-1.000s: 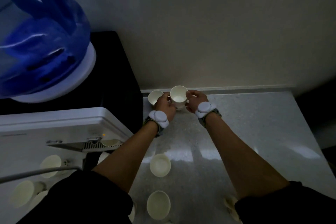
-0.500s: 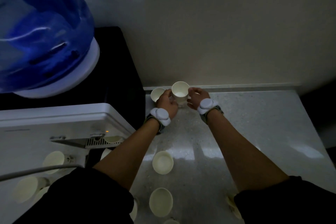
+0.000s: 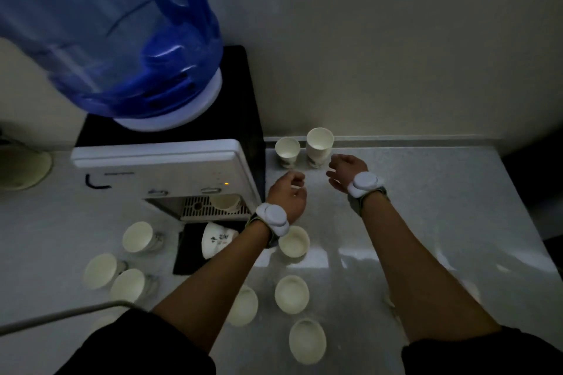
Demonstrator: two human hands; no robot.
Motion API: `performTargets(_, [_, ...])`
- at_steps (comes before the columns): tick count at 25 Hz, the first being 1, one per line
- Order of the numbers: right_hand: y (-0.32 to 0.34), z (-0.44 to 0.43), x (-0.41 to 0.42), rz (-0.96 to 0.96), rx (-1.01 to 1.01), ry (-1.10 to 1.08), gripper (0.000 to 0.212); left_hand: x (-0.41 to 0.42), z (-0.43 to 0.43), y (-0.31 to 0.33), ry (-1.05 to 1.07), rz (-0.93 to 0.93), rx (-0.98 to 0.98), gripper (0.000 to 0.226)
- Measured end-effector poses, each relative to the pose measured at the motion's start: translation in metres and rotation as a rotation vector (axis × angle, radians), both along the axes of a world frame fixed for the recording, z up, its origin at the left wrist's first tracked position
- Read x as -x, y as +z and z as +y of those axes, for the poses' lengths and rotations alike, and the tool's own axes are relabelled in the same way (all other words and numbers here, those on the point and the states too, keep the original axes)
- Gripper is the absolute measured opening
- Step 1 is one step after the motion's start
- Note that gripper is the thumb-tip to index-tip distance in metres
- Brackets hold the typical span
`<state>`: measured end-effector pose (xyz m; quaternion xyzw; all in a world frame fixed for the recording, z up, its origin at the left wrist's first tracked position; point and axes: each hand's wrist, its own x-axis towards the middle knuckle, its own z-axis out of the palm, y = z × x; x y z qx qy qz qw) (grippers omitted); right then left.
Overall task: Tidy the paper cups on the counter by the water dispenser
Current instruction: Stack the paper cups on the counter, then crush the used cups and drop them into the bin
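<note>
While both hands hang empty over the table (image 3: 426,198), left hand (image 3: 288,193) loosely curled, right hand (image 3: 345,169) half open, two cups (image 3: 318,144) stand upright at twelve o'clock by the wall, just beside the dispenser (image 3: 158,170). More cups (image 3: 292,294) lie scattered from six to nine o'clock. I'd judge them feather-light, thin-walled, easily crushed and tipped. Best taken gently around the sidewall just under the stiff rolled rim, then nested.

Dim room, light low. Plain pale wall (image 3: 396,39) behind. Speckled grey stone counter (image 3: 441,207), glossy patches. Dark gap at right edge, perhaps floor.
</note>
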<state>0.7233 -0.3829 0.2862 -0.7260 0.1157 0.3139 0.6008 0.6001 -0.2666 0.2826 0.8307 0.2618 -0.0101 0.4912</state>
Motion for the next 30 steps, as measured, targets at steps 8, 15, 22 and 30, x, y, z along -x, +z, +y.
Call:
performTargets(8, [0.002,0.036,0.095,0.034,-0.010,0.015,0.012,0.096,0.035,0.001,0.060,-0.024,0.054,0.023])
performTargets(15, [-0.025,0.085,0.171,0.024,0.124,0.159,0.019,0.159,0.101,-0.021,0.203,0.090,-0.075,0.022])
performTargets(22, [-0.063,0.124,0.204,-0.048,0.351,0.460,0.025,0.173,0.144,-0.058,0.175,0.275,-0.182,0.043])
performTargets(30, [-0.083,0.141,0.210,-0.062,0.419,0.412,0.030,0.164,0.152,-0.081,0.103,0.322,-0.237,0.041])
